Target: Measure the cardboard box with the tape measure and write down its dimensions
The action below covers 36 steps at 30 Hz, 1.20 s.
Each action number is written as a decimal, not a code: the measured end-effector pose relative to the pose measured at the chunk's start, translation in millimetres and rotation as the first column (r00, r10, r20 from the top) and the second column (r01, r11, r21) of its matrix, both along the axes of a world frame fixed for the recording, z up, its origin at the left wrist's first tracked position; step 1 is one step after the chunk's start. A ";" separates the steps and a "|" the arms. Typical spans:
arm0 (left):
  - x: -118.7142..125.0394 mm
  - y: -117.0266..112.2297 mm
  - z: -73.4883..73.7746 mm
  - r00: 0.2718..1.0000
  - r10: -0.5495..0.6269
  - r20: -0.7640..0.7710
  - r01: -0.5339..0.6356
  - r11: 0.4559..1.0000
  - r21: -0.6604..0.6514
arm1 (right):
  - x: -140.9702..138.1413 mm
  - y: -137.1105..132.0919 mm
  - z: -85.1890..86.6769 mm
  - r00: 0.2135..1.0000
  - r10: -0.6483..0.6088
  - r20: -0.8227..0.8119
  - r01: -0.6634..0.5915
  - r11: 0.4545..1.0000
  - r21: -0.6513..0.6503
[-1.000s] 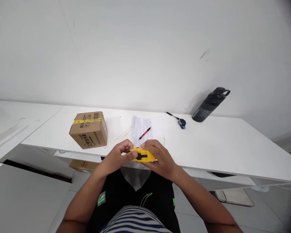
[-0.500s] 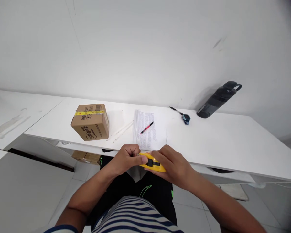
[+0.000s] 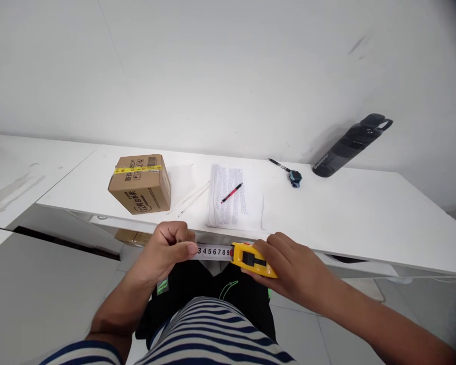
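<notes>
The tape measure point(image 3: 254, 260) lay between the two hands, on the six-o'clock side of the bench point(image 3: 345, 218), in front of its near edge. The left hand point(image 3: 167, 248), at nine o'clock, was closed in a pinch on the white blade point(image 3: 215, 252); the free end was hidden in its grip. The right hand point(image 3: 292, 261), at three o'clock, was wrapped around the yellow case, with the black slider point(image 3: 248, 259) showing on top.

The likeliest trouble was a slipped pinch: if the left hand loosened, the blade could spring back and its edge nick a finger. Whether the slider was locked could not be told. Tilting the case out of line might also twist or buckle the extended strip.

From the tape, the papers point(image 3: 220, 218) with a red pen point(image 3: 231, 193) across them lay at twelve o'clock, where a careless forward sweep might shift them. The cardboard box point(image 3: 142, 187) stood at ten, well clear; the watch point(image 3: 295, 177) and dark bottle point(image 3: 345, 147) were between one and two.
</notes>
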<state>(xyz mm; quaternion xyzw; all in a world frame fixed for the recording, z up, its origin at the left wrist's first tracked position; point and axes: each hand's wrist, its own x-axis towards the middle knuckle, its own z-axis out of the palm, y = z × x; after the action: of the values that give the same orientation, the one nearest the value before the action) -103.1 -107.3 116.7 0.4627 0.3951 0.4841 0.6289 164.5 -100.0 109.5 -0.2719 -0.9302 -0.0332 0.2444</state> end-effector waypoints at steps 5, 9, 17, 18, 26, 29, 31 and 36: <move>-13.8 -0.3 -4.1 1.000 0.025 -0.017 -0.024 0.999 0.033 | -6.4 6.3 8.6 0.999 0.021 0.029 -0.023 0.999 0.043; -40.6 -20.1 4.3 0.995 0.088 -0.044 -0.084 0.993 0.081 | -12.2 8.5 18.1 0.995 0.084 0.056 -0.087 0.995 0.041; -105.2 -26.7 9.5 0.957 0.205 -0.203 -0.180 0.974 0.136 | -35.0 35.4 24.5 0.990 0.137 0.012 -0.137 0.991 -0.010; -111.6 -19.4 11.2 0.936 0.242 -0.256 -0.205 0.965 0.164 | -41.6 45.7 27.9 0.992 0.125 -0.024 -0.125 0.992 -0.015; -181.5 65.1 56.3 0.291 0.675 -0.678 -0.376 0.732 0.568 | -136.5 153.9 60.5 0.957 -0.001 -0.290 -0.047 0.986 -0.158; -215.4 105.2 47.3 0.328 0.542 -0.774 -0.359 0.829 0.428 | -169.8 189.4 51.6 0.963 0.021 -0.268 -0.096 0.958 -0.270; -233.4 123.0 32.5 0.435 0.417 -0.798 -0.389 0.886 0.250 | -181.5 206.2 40.2 0.965 0.058 -0.256 -0.144 0.932 -0.334; -248.0 135.3 9.0 0.809 0.308 -0.501 -0.359 0.933 -0.006 | -183.5 221.4 17.0 0.945 0.065 -0.320 -0.212 0.868 -0.449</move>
<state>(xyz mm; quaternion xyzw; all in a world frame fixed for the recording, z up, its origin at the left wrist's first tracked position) -351.1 28.0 125.7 0.4617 0.6409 0.4327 0.4347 -19.0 121.4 126.4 -0.2574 -0.8797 0.2558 0.3074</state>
